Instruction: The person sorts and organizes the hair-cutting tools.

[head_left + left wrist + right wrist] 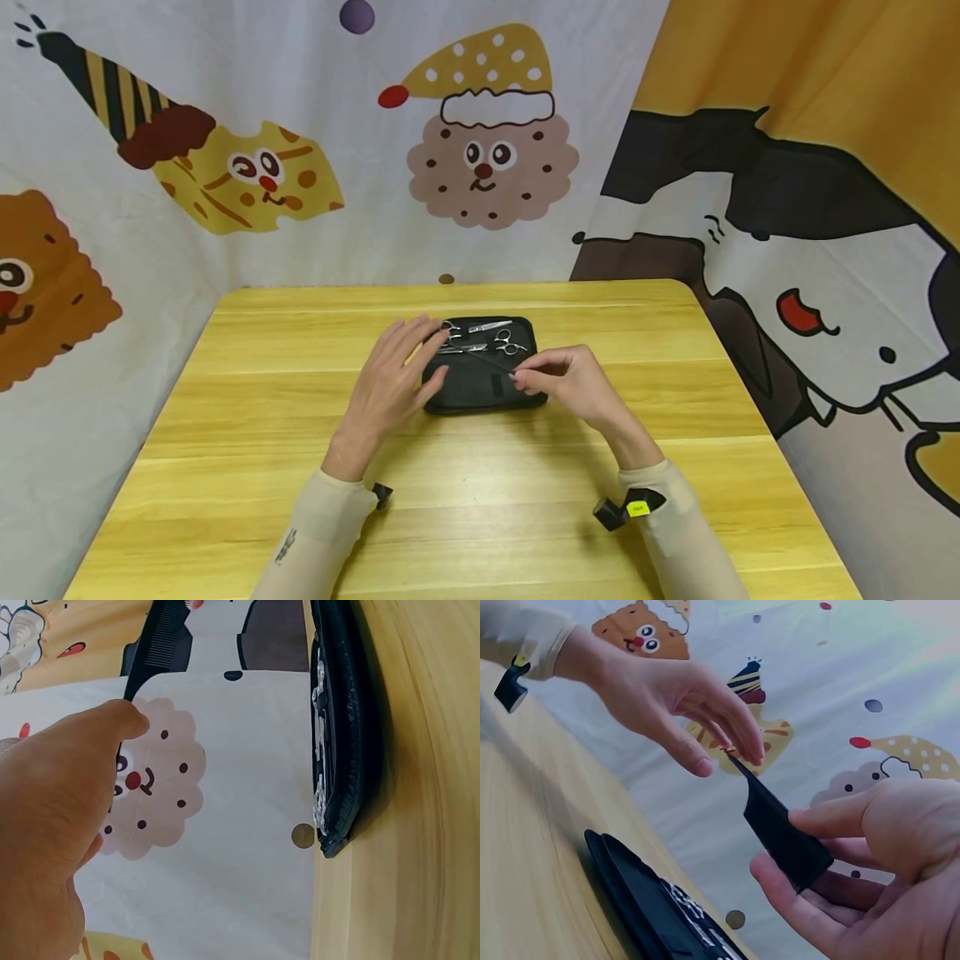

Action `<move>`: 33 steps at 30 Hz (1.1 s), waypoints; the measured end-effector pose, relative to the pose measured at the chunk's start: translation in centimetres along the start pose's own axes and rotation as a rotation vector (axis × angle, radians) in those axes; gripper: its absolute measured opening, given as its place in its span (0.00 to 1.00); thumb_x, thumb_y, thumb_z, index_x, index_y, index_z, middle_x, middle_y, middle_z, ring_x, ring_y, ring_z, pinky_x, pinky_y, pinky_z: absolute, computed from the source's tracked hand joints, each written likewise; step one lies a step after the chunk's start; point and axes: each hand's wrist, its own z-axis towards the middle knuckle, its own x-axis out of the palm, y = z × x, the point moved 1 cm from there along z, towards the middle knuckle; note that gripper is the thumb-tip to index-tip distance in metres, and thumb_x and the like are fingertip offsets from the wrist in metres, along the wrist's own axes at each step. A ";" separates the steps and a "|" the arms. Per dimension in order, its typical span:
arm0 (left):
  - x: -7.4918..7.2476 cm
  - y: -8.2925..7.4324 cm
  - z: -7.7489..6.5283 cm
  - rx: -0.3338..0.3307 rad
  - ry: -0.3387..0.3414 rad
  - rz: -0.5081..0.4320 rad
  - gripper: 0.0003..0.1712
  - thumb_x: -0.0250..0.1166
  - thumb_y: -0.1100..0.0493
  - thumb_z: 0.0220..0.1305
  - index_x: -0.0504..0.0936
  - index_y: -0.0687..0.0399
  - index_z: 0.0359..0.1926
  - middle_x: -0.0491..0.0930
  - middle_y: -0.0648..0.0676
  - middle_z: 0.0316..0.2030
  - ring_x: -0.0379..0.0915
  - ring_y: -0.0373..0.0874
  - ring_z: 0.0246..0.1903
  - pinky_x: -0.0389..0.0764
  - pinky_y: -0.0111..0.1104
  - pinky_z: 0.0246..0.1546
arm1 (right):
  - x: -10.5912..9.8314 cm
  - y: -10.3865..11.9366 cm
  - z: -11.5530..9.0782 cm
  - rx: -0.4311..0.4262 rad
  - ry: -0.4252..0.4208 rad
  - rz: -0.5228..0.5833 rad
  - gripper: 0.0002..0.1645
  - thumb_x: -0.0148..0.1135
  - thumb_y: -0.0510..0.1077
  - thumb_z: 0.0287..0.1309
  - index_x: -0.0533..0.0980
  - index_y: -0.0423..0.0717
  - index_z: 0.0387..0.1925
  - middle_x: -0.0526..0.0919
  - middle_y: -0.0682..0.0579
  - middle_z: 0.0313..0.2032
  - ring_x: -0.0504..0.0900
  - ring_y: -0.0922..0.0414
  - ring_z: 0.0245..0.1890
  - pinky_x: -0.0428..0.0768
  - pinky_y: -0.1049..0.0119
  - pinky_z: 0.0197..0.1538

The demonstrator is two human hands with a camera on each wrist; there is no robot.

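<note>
A black rat-tail comb [784,840] is held above the case, its thin tail pointing left. My right hand [576,383] pinches its toothed end between thumb and fingers. Beside the tail tip is my left hand [392,375], fingers loosely extended; whether they touch the tail I cannot tell. In the left wrist view the comb [159,652] rises past the left thumb, which hides part of the tail. Below both hands lies an open black zip case [465,396], with silver scissors [512,343] in its far half.
The case rests on a light wooden table [480,500], toward its far edge. Behind it hangs a white curtain [360,250] with cartoon prints. A black wrist camera [611,514] sits on the right sleeve, another [382,496] on the left.
</note>
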 end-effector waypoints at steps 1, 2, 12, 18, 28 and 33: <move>0.0 0.0 0.0 0.009 -0.012 0.000 0.35 0.83 0.58 0.66 0.83 0.60 0.71 0.85 0.62 0.69 0.82 0.61 0.70 0.79 0.57 0.78 | 0.0 0.0 0.0 0.009 0.022 0.043 0.10 0.78 0.43 0.72 0.94 0.41 0.48 0.97 0.43 0.43 0.96 0.38 0.45 0.96 0.56 0.46; 0.1 0.0 0.0 0.014 -0.015 0.002 0.33 0.82 0.58 0.67 0.84 0.60 0.71 0.86 0.62 0.68 0.83 0.60 0.69 0.80 0.57 0.78 | -0.1 0.0 0.1 0.020 0.044 0.082 0.11 0.77 0.42 0.73 0.93 0.38 0.49 0.97 0.42 0.44 0.97 0.40 0.45 0.96 0.56 0.48; 0.3 -0.7 0.0 0.052 -0.066 0.002 0.21 0.80 0.65 0.69 0.91 0.57 0.62 0.93 0.56 0.59 0.89 0.53 0.63 0.84 0.51 0.76 | -0.3 -0.3 0.3 0.108 0.150 0.260 0.15 0.73 0.38 0.76 0.88 0.27 0.54 0.98 0.46 0.45 0.97 0.54 0.42 0.96 0.61 0.48; 0.4 -0.9 -0.2 0.062 -0.087 0.013 0.19 0.78 0.70 0.69 0.93 0.57 0.59 0.94 0.56 0.55 0.91 0.51 0.58 0.88 0.48 0.72 | -0.3 -0.4 0.3 0.117 0.174 0.256 0.18 0.73 0.39 0.76 0.87 0.26 0.55 0.98 0.46 0.44 0.97 0.54 0.42 0.96 0.61 0.47; 0.3 -0.9 -0.4 0.068 -0.110 0.024 0.20 0.75 0.76 0.67 0.95 0.58 0.57 0.96 0.55 0.51 0.94 0.51 0.52 0.93 0.45 0.62 | -0.4 -0.5 0.4 0.125 0.208 0.263 0.18 0.73 0.40 0.76 0.87 0.28 0.55 0.97 0.45 0.43 0.96 0.52 0.41 0.95 0.62 0.46; 0.5 -0.9 -0.5 0.081 -0.118 0.029 0.19 0.76 0.76 0.66 0.96 0.58 0.55 0.96 0.56 0.50 0.95 0.50 0.50 0.94 0.45 0.59 | -0.4 -0.5 0.3 0.130 0.212 0.263 0.17 0.73 0.41 0.77 0.88 0.29 0.55 0.97 0.44 0.44 0.96 0.52 0.41 0.95 0.62 0.46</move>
